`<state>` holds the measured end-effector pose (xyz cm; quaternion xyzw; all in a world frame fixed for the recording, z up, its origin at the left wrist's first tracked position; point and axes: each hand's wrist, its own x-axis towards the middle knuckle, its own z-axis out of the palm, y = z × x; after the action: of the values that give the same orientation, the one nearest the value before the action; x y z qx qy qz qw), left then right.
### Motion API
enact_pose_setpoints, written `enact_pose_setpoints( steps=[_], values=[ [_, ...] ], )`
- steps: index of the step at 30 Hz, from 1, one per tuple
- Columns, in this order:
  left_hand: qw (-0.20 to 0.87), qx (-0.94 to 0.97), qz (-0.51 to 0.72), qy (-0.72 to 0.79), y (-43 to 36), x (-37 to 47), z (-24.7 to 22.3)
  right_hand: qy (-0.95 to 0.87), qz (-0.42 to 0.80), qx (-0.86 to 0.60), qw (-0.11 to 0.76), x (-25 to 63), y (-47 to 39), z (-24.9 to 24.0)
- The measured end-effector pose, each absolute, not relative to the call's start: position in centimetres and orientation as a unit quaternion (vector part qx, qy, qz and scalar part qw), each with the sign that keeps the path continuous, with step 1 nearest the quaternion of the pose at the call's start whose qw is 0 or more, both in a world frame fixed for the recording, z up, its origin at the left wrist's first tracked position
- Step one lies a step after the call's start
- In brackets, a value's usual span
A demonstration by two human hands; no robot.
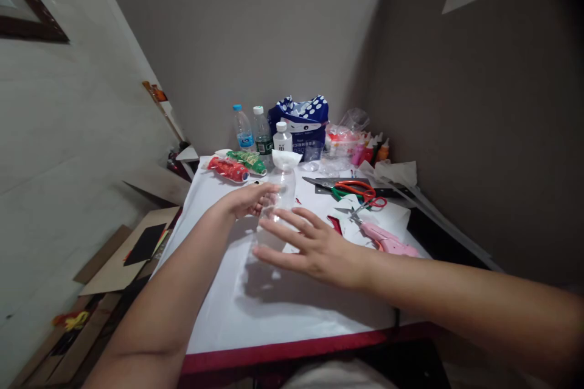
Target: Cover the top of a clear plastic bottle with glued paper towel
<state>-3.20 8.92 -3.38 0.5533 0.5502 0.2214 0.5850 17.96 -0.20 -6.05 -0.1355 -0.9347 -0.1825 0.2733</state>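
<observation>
A clear plastic bottle [286,185] is tilted above the white tabletop, its far end topped by a white flared piece [286,160]. My left hand [255,199] grips the bottle's left side with fingers curled round it. Over its near end my right hand [319,246] is spread, fingers apart; whether the fingertips touch the plastic is hard to tell. To the right lie small scissors [360,211], large red-handled scissors [347,187] and a pink hot glue gun [387,239]. A red wrapped bottle [229,170] and a green one [249,161] lie at the far left.
Along the back stand a blue-capped bottle [243,129], a green-labelled bottle [262,132], a white-capped bottle [281,137] and a blue bag [303,127]. Paint bottles [382,150] stand back right, near paper scraps [399,173]. Flat cardboard [109,267] lies left of the table.
</observation>
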Motion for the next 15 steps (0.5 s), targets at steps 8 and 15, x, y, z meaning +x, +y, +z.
enact_pose_setpoints(
  steps=[8, 15],
  values=[
    [0.572, 0.624, 0.068, 0.528, 8.2, -3.9, -3.4, -0.941, -0.230, -0.088, 0.234, 15.4, 0.6, -7.8],
    [0.425, 0.640, 0.037, 0.638, 9.6, -5.5, -3.1, -0.956, -0.205, -0.042, 0.207, 16.7, -0.1, -9.6]
  ],
)
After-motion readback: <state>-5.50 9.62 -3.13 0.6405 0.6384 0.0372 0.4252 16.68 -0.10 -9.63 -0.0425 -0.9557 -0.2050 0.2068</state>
